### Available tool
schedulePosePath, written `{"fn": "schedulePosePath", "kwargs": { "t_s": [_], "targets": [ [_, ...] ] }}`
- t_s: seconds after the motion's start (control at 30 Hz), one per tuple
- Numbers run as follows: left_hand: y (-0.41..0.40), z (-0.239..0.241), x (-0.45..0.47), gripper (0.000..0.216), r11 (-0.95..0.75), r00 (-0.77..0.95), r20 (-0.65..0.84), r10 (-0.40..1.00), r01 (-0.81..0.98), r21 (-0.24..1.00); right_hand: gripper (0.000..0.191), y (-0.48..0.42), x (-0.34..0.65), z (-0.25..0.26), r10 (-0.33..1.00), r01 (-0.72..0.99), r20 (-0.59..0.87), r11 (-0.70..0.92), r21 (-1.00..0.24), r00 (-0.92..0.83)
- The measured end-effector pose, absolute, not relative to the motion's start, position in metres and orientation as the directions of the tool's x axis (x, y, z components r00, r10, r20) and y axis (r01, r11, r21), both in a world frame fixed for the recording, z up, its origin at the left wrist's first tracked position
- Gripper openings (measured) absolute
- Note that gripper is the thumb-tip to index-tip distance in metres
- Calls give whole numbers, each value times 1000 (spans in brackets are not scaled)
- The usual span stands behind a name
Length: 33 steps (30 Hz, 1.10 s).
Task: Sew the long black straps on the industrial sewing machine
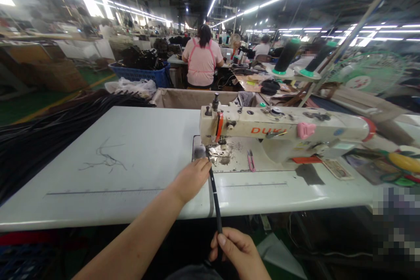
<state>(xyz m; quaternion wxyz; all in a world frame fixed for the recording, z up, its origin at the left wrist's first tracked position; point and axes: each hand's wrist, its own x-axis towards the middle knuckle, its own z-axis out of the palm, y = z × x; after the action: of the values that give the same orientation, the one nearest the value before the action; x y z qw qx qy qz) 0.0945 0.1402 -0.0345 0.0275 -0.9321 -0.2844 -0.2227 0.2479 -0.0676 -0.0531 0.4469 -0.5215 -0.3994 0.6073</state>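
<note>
A narrow black strap (215,197) runs from the presser foot area of the white sewing machine (243,127) down over the table's front edge. My left hand (193,178) lies just in front of the needle plate (219,152), its fingers closed together on the strap's upper part. Below the table edge, my right hand (234,247) pinches the strap's lower stretch between thumb and fingers. A short pale mark crosses the strap between the two hands. The strap's far end is hidden by my left fingers and the machine head.
Pink-handled thread snips (251,160) lie on the machine bed. Loose thread scraps (106,157) are on the white table (144,140). Many black strips (42,140) are heaped at left. A blue basket (141,74) and a person in pink (202,61) are beyond; a green fan (364,76) stands right.
</note>
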Motion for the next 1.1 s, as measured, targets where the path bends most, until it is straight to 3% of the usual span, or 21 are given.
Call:
{"fn": "schedulePosePath", "kwargs": {
  "t_s": [0.4,0.67,0.83,1.1],
  "targets": [
    [141,-36,93,21,-840,745,425,515,538,75,62,-67,248,-54,961,-104,-274,-277,-955,-48],
    [140,-37,93,18,-846,772,396,497,532,26,55,-70,249,-33,952,-157,-298,-305,-939,-69],
    [141,-39,94,21,-857,778,408,478,514,24,58,-68,251,-38,957,-98,-277,-285,-954,-87],
    [142,-37,96,30,-820,715,434,548,562,110,59,-67,251,-42,954,-94,-274,-285,-954,-119]
  ]
}}
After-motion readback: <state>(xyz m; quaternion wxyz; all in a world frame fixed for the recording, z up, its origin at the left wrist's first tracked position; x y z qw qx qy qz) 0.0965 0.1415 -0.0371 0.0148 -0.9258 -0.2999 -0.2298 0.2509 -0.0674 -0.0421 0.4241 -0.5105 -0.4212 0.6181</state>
